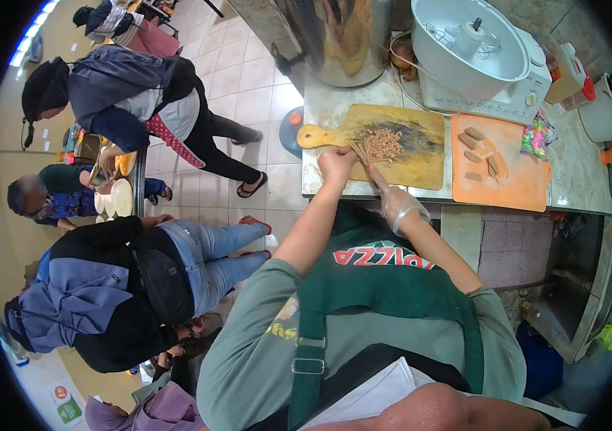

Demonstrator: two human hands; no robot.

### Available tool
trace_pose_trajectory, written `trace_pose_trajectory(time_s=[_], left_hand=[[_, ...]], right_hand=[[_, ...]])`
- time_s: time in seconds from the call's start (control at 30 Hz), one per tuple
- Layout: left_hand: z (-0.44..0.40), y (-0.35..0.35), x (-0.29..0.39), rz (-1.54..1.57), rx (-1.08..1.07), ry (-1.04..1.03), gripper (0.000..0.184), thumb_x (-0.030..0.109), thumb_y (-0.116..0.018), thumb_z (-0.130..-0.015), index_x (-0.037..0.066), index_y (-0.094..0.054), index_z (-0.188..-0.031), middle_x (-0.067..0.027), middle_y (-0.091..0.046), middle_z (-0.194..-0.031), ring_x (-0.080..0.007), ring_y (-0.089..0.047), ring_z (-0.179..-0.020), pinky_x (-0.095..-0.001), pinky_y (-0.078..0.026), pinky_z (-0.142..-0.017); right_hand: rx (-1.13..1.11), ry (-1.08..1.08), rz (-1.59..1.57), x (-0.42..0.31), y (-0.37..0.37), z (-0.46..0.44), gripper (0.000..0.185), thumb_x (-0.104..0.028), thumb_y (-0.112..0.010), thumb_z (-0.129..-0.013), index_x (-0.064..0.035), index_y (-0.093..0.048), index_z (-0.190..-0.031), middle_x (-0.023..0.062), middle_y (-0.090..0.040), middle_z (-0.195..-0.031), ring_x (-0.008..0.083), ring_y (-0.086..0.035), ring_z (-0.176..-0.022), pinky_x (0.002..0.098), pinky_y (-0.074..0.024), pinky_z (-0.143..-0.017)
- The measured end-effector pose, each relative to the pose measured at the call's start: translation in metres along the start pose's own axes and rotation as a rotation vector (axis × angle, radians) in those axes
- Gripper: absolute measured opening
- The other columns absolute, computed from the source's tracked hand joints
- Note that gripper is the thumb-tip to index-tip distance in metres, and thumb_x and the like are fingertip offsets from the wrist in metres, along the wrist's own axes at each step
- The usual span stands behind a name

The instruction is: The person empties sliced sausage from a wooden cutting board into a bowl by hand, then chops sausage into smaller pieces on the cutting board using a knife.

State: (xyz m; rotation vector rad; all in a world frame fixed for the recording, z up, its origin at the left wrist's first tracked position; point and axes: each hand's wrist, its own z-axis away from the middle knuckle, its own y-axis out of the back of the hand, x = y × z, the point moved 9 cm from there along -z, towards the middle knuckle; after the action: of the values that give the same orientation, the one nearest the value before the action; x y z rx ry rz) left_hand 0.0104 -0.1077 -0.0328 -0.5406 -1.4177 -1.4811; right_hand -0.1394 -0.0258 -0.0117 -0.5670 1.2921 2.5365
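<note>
A yellowish wooden chopping board (421,158) with a handle lies on the counter before me. On it is a heap of small diced brown pieces (383,144), which look like sausage. My left hand (337,165) is bare and closed at the near edge of the board, its fingers pressed on thin brown strips (362,149) beside the heap. My right hand (398,204) wears a clear plastic glove and is closed around a knife (373,172) with a reddish handle. The blade is small and hard to make out, close to the strips and the left fingertips.
To the right, an orange cutting mat (500,188) holds several brown sausage pieces (473,136). Behind it stand a white stand mixer (489,90) and a colourful packet (536,136). A large metal pot (345,50) is at the back left. Several people (141,93) are on the left.
</note>
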Motion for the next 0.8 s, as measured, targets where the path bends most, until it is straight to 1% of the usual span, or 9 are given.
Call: trace_pose_trajectory(time_s=[0.23, 0.3, 0.33, 0.4, 0.43, 0.53, 0.57, 0.63, 0.8], left_hand=[[-0.006, -0.004, -0.01, 0.03, 0.021, -0.026, 0.021, 0.014, -0.067, -0.058, -0.002, -0.064, -0.072, -0.0143, -0.062, -0.064, -0.0231, -0.061, -0.061, -0.0302, -0.048, -0.06], [-0.006, -0.005, -0.012, 0.055, 0.024, -0.045, 0.022, 0.014, -0.067, -0.058, -0.002, -0.063, -0.074, -0.0144, -0.062, -0.066, -0.0233, -0.061, -0.062, -0.0305, -0.047, -0.061], [-0.009, -0.008, -0.009, 0.073, 0.015, -0.056, 0.024, 0.014, -0.067, -0.059, -0.002, -0.062, -0.077, -0.0145, -0.062, -0.067, -0.0236, -0.061, -0.063, -0.0308, -0.047, -0.061], [-0.001, -0.001, 0.002, 0.034, 0.035, -0.099, 0.027, 0.014, -0.066, -0.06, -0.001, -0.06, -0.082, -0.0142, -0.062, -0.068, -0.0241, -0.061, -0.064, -0.0315, -0.047, -0.061], [0.004, 0.001, 0.012, -0.01, 0.05, -0.135, 0.032, 0.014, -0.065, -0.061, -0.001, -0.059, -0.088, -0.0139, -0.062, -0.069, -0.0246, -0.061, -0.064, -0.0322, -0.047, -0.06], [0.013, -0.003, 0.031, -0.066, -0.01, -0.165, 0.044, 0.016, -0.066, -0.062, 0.0, -0.052, -0.101, -0.0181, -0.059, -0.081, -0.029, -0.059, -0.074, -0.0349, -0.046, -0.066], [0.013, -0.005, 0.036, -0.072, -0.02, -0.162, 0.044, 0.016, -0.066, -0.062, 0.0, -0.052, -0.101, -0.0181, -0.059, -0.081, -0.029, -0.059, -0.074, -0.0349, -0.046, -0.066], [0.023, -0.013, 0.057, -0.233, -0.055, -0.362, 0.052, 0.017, -0.066, -0.063, 0.001, -0.046, -0.109, -0.0225, -0.052, -0.093, -0.0345, -0.054, -0.085, -0.0378, -0.044, -0.074], [0.014, -0.025, 0.053, -0.235, -0.083, -0.381, 0.049, 0.014, -0.063, -0.065, 0.002, -0.046, -0.109, -0.0236, -0.048, -0.094, -0.0373, -0.05, -0.088, -0.0395, -0.043, -0.077]], right_hand=[[0.026, 0.047, -0.072, 0.023, -0.008, 0.018, 0.062, -0.01, -0.038, -0.085, -0.0319, -0.006, -0.134, 0.0263, -0.057, -0.088, 0.0393, -0.057, -0.081, 0.0463, -0.0429, -0.071], [0.028, 0.064, -0.229, 0.026, -0.001, 0.021, 0.055, -0.014, -0.037, -0.087, -0.0287, -0.013, -0.134, 0.0244, -0.054, -0.103, 0.0378, -0.053, -0.095, 0.042, -0.0417, -0.081], [0.027, 0.059, -0.235, 0.035, 0.003, 0.019, 0.055, -0.014, -0.037, -0.087, -0.0287, -0.013, -0.134, 0.0244, -0.054, -0.103, 0.0378, -0.053, -0.095, 0.042, -0.0417, -0.081], [0.111, 0.269, -0.389, 0.035, 0.011, 0.023, 0.049, -0.017, -0.037, -0.088, -0.0242, -0.021, -0.134, 0.0198, -0.046, -0.12, 0.0338, -0.045, -0.11, 0.0345, -0.0369, -0.09], [-0.092, 0.072, -0.546, 0.032, 0.018, 0.037, 0.046, -0.019, -0.038, -0.088, -0.0203, -0.026, -0.133, 0.0157, -0.037, -0.13, 0.0288, -0.038, -0.118, 0.0295, -0.031, -0.096], [-0.029, 0.079, -0.694, 0.048, 0.022, 0.044, 0.047, -0.019, -0.038, -0.088, -0.0203, -0.024, -0.134, 0.0144, -0.038, -0.129, 0.0271, -0.041, -0.117, 0.028, -0.0309, -0.095], [-0.03, 0.042, -0.67, 0.055, 0.027, 0.045, 0.048, -0.021, -0.039, -0.088, -0.02, -0.024, -0.133, 0.0122, -0.037, -0.13, 0.0278, -0.04, -0.117, 0.0297, -0.0311, -0.096], [-0.021, 0.068, -0.547, 0.058, 0.036, 0.052, 0.048, -0.021, -0.039, -0.088, -0.021, -0.024, -0.133, 0.0117, -0.037, -0.131, 0.0291, -0.04, -0.116, 0.031, -0.0318, -0.096], [0.07, 0.207, -0.302, 0.071, 0.042, 0.054, 0.047, -0.021, -0.04, -0.087, -0.0244, -0.025, -0.132, 0.0105, -0.037, -0.13, 0.0322, -0.041, -0.114, 0.0348, -0.0335, -0.096]])
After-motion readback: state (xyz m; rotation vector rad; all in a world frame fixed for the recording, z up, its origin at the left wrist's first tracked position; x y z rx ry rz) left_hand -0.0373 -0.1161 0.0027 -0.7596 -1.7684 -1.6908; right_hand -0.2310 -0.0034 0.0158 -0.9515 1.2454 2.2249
